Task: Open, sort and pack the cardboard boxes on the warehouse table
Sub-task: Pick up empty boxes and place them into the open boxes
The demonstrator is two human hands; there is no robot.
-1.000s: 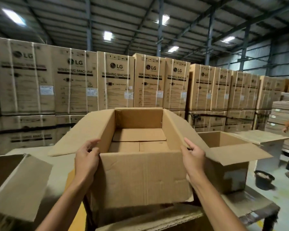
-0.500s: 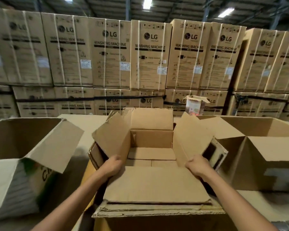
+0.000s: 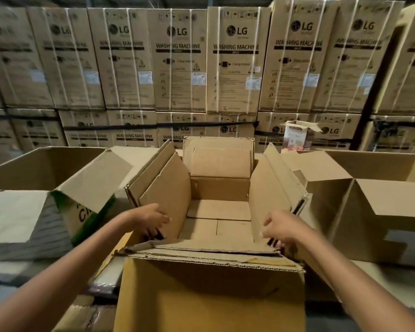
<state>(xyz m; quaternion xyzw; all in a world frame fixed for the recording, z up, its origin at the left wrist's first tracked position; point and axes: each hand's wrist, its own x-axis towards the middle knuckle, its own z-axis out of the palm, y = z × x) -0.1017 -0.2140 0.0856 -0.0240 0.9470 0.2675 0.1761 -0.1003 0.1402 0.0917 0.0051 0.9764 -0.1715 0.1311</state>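
Brown cardboard box (image 3: 219, 212) sits open at the centre of the pale warehouse table (image 3: 134, 152), its four flaps raised or folded outward and its bare floor showing. It rests on the rim of a yellower corrugated cardboard box (image 3: 209, 295) at 6 o'clock.

The left hand (image 3: 151, 219) lies at the near lower corner of the left flap (image 3: 168, 188), at about 8 o'clock of the opening, with thumb and fingers reaching across the flap's edge. Motion blur hides whether it grips or only touches. The right hand (image 3: 280, 227) is at the near lower corner of the right flap (image 3: 271, 188), at about 4 o'clock, with its fingers curled down over that flap's edge and the thumb on the inner face.

At 9 o'clock stands a larger open carton with a white side and green lettering (image 3: 58, 212). At 3 o'clock stands another open plain brown carton (image 3: 381, 212). A small colour-printed carton (image 3: 297, 137) stands at 1 o'clock. Across 12 o'clock rises a wall of strapped washing-machine cartons (image 3: 235, 58).
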